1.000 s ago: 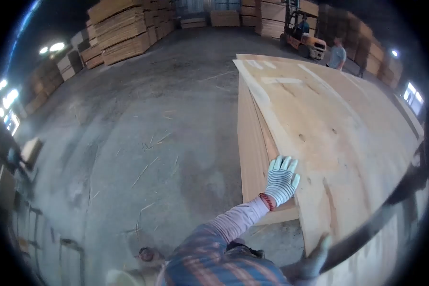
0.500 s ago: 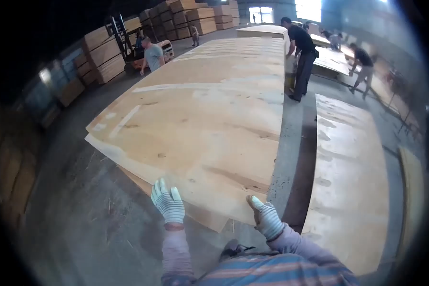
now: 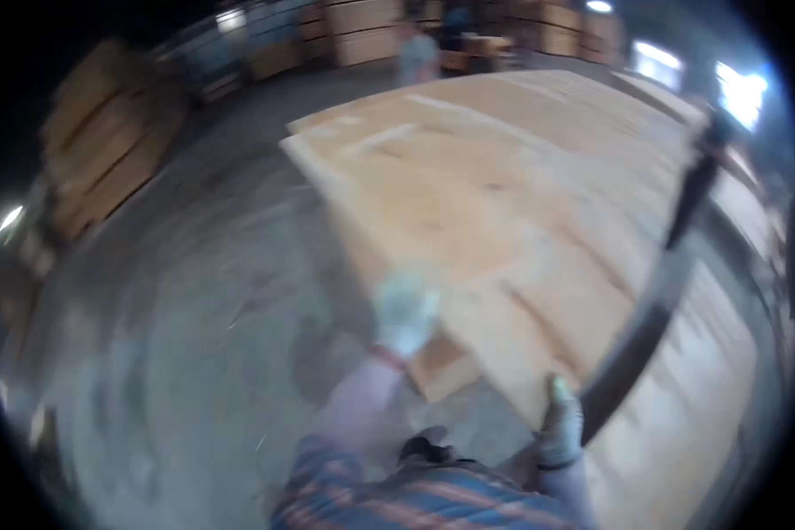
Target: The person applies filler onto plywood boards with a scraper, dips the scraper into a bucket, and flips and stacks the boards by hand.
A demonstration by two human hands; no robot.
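A large plywood sheet with pale patches and dark streaks lies on top of a stack, its near corner pointing at me. My right hand, in a striped work glove, grips that corner, thumb on top and the other fingers out of sight. At the sheet's near left edge is my left hand, gloved too and smeared by motion. Its fingers look stretched out with the thumb apart; whether it touches the sheet I cannot tell. Below the top sheet, the edge of a lower board sticks out.
Another pale sheet lies low on the right, beyond a dark gap. A blurred person stands by the far right side of the stack, another person at the back. Board stacks rise at the left. Grey concrete floor spreads on my left.
The view has swung left, so the sheets now sit farther right and tilted. My left hand has moved along the left edge, away from the corner; my right hand stays at the near corner.
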